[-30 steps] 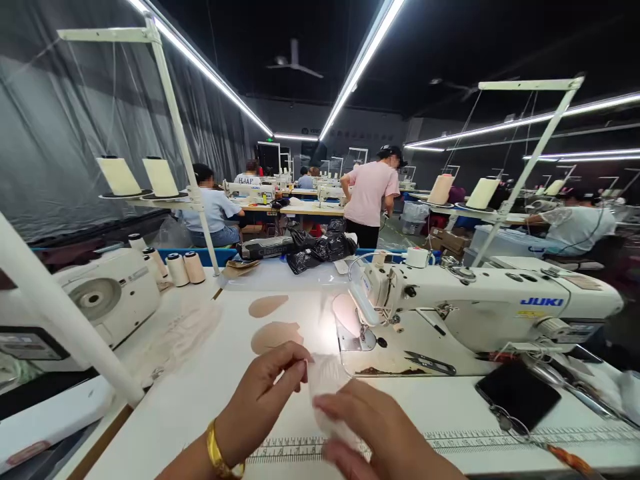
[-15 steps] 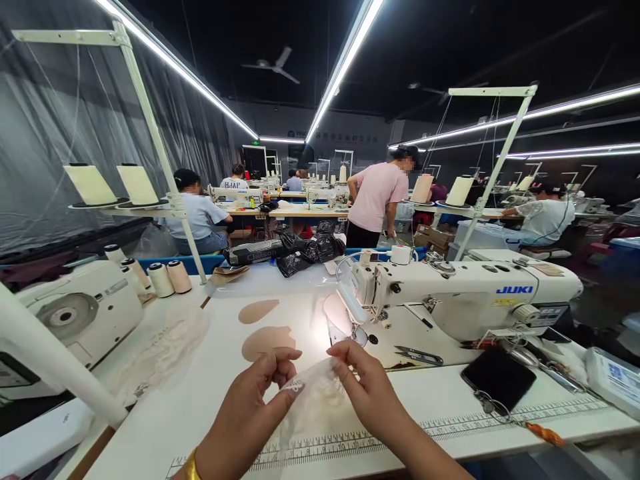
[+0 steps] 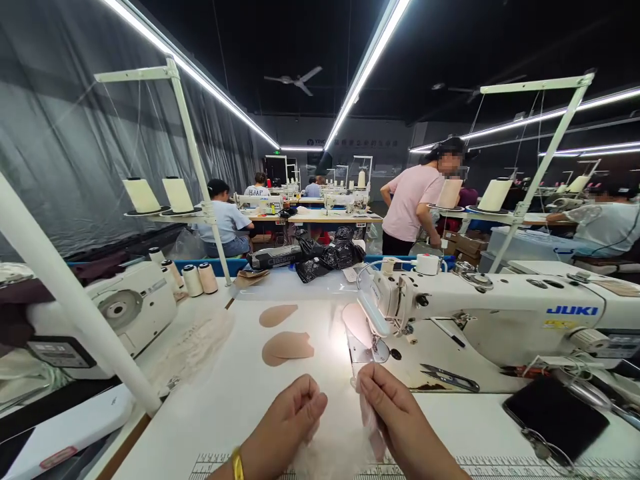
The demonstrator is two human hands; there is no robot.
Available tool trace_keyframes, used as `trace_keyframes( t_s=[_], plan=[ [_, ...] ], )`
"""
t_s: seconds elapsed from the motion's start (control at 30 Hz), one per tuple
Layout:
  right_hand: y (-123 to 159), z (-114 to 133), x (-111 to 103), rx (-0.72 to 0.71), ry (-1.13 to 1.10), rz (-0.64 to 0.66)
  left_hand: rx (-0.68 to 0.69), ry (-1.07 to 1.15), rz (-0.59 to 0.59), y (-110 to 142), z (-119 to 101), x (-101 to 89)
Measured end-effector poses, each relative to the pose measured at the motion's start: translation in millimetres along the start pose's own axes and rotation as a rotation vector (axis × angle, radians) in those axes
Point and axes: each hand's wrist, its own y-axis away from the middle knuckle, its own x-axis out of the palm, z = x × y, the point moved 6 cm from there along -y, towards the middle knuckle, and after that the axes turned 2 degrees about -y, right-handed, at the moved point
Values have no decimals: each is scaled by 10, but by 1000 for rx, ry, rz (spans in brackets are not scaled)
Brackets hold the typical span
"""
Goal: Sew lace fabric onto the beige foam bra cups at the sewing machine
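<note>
My left hand (image 3: 293,420) and my right hand (image 3: 395,417) are both closed in a pinch on a small sheer white lace piece (image 3: 350,433) just above the white table (image 3: 235,393), near its front edge. A pinkish strip hangs from my right fingers. Just beyond the hands lie two beige fabric cups (image 3: 287,347). The needle end of a white JUKI sewing machine (image 3: 480,313) stands right of them, with a third beige piece under its lamp.
Black snips (image 3: 450,379) lie on the machine bed and a dark phone (image 3: 555,417) at the right. A pile of white lace (image 3: 193,343), thread spools (image 3: 200,279) and a second machine (image 3: 125,310) are at the left. Other people work at tables behind.
The hands have drawn closer to me and lower, still pinching the lace, which is bunched lower between them. The view has shifted a little to the left.
</note>
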Motion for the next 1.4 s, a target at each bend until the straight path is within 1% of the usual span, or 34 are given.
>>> trace_keyframes(
  t_s=[0.03, 0.07, 0.1, 0.13, 0.17, 0.2, 0.23, 0.33, 0.4, 0.43, 0.5, 0.57, 0.6, 0.67, 0.7, 0.73, 0.8, 0.87, 0.93, 0.97, 1.0, 1.03, 1.07, 1.1, 1.13, 1.17, 1.2, 1.23, 1.27, 1.3, 1.33, 1.37, 1.4],
  plan=[
    [-52, -36, -49, 39, 34, -4, 15, -81, 22, -45, -14, -77],
    [-114, -73, -112, 65, 90, -20, 55, -207, 13, -101, -39, -189],
    [-181, -111, -184, 82, 143, -44, 123, -384, -44, -167, -76, -333],
    [-245, -153, -255, 98, 180, -68, 219, -589, -111, -236, -119, -470],
    [-301, -194, -318, 113, 198, -84, 319, -792, -145, -310, -140, -570],
    [-345, -230, -369, 124, 200, -93, 382, -964, -167, -393, -121, -653],
    [-374, -254, -410, 126, 192, -102, 422, -1080, -153, -483, -71, -710],
    [-391, -263, -468, 120, 149, -112, 480, -1132, -120, -719, 67, -813],
    [-376, -237, -473, 109, 119, -114, 521, -1112, -142, -800, 46, -823],
    [-369, -221, -473, 102, 105, -116, 545, -1107, -170, -809, -12, -814],
    [-362, -197, -475, 86, 80, -115, 587, -1061, -254, -763, -212, -774],
    [-360, -185, -483, 72, 58, -111, 568, -951, -280, -668, -444, -679],
    [-358, -180, -486, 62, 42, -104, 511, -881, -215, -630, -525, -591],
    [-351, -167, -491, 41, 6, -85, 357, -811, 8, -557, -598, -333],
    [-343, -158, -488, 29, -1, -71, 301, -809, 86, -519, -614, -211],
    [-332, -144, -479, 15, 6, -56, 258, -821, 134, -489, -615, -107],
    [-297, -104, -445, -14, 55, -32, 207, -884, 162, -469, -582, 38],
    [-244, -39, -388, -56, 117, -20, 210, -916, 131, -488, -552, 105],
    [-175, 44, -314, -101, 194, -6, 307, -853, 102, -507, -587, 136],
    [-137, 91, -274, -124, 252, 9, 367, -788, 111, -512, -621, 146],
    [-99, 139, -237, -148, 318, 29, 408, -719, 153, -515, -648, 159],
    [-63, 188, -208, -176, 386, 48, 411, -660, 228, -521, -655, 178],
    [-31, 244, -194, -215, 457, 56, 362, -614, 333, -529, -632, 201],
    [-4, 311, -196, -273, 530, 46, 274, -580, 432, -538, -586, 215],
    [21, 389, -210, -354, 607, 16, 183, -565, 497, -547, -538, 209],
    [45, 473, -230, -450, 685, -31, 118, -575, 511, -564, -501, 178],
    [66, 556, -251, -552, 757, -88, 92, -605, 467, -595, -485, 119],
    [81, 626, -266, -648, 817, -143, 106, -649, 370, -637, -491, 35],
    [85, 677, -271, -728, 861, -184, 155, -701, 242, -677, -518, -66],
    [75, 708, -268, -791, 887, -205, 238, -758, 105, -706, -565, -169],
    [52, 719, -259, -842, 905, -213, 349, -814, -21, -715, -622, -260],
    [23, 714, -246, -890, 934, -212, 486, -872, -133, -702, -682, -335],
    [-13, 687, -226, -936, 1000, -203, 638, -937, -221, -668, -734, -383]
  ],
)
